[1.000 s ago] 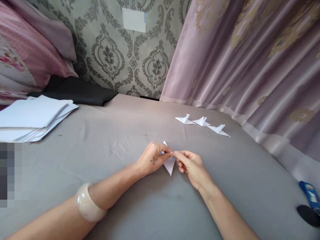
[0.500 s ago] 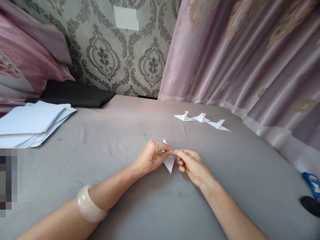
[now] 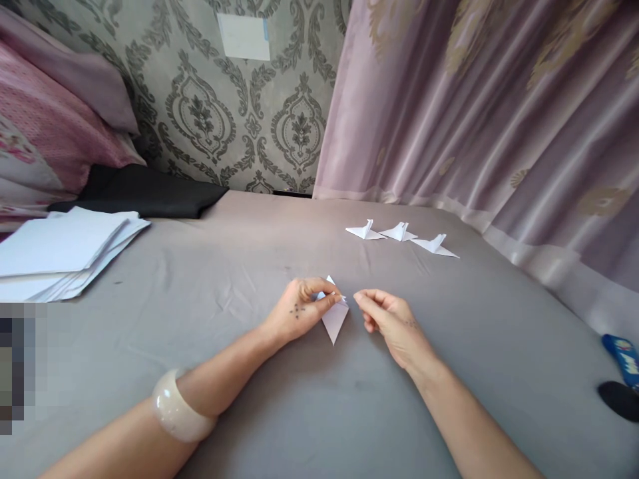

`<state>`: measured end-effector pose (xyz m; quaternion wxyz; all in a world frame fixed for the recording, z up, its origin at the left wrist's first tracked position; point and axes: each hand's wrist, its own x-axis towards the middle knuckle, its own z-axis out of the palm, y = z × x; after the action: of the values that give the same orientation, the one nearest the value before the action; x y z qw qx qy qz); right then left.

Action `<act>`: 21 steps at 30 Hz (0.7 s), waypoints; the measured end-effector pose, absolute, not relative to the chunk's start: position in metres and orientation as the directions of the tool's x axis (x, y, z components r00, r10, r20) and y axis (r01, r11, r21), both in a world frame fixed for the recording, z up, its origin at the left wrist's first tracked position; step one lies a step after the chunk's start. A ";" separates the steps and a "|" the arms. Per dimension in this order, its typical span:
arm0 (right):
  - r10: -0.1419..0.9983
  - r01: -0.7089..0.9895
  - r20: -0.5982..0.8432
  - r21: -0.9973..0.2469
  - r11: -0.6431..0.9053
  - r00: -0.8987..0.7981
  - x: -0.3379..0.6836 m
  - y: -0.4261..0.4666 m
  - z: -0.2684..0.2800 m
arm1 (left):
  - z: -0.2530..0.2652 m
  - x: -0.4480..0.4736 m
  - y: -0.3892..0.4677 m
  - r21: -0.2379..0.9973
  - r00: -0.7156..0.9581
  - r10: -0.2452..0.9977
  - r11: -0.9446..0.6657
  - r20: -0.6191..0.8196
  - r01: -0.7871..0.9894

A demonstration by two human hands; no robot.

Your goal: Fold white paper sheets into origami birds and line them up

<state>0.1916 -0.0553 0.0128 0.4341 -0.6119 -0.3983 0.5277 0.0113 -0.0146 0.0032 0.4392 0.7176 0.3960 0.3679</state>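
1. Pinching the folded white paper [image 3: 333, 324], my left hand [image 3: 301, 309] keeps it mid-scene on the grey cloth [image 3: 279, 406], in the head view.
2. My right hand [image 3: 390, 320] is just right, apart from it, thumb and fingertip pressed together.
3. Three paper birds [image 3: 400, 231], far right, look finished — mine seems partly folded; loose sheets [image 3: 60, 245] lie left.
4. Containers — none visible.

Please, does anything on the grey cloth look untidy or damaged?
Mainly the stack of white paper at the left looks untidy: its sheets lie at differing angles, so the edges do not line up. I see nothing spilled or torn.
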 end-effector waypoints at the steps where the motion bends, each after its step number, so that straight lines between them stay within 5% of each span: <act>1: 0.952 0.064 -0.278 -0.956 -0.288 0.131 0.191 -0.056 0.013 | 0.004 0.011 -0.015 0.914 0.413 0.891 -0.313 0.188 0.259; 6: 0.957 0.179 -0.244 -0.946 -0.270 0.157 0.187 -0.055 0.007 | 0.001 0.011 -0.014 0.847 0.312 0.923 -0.343 0.224 0.407; 14: 0.988 0.409 -0.075 -0.904 -0.124 0.134 0.190 -0.058 -0.002 | -0.024 0.003 -0.010 0.562 0.307 0.911 -0.412 0.277 0.717; 21: 0.992 0.654 0.120 -0.747 0.120 -0.044 0.182 -0.068 0.000 | -0.003 0.008 -0.021 0.635 0.205 0.971 -0.233 0.119 0.736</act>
<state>0.1816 -0.0684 0.0003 0.3245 -0.6103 -0.6743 0.2599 0.0078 -0.0214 -0.0031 0.2285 0.7419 0.5755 0.2573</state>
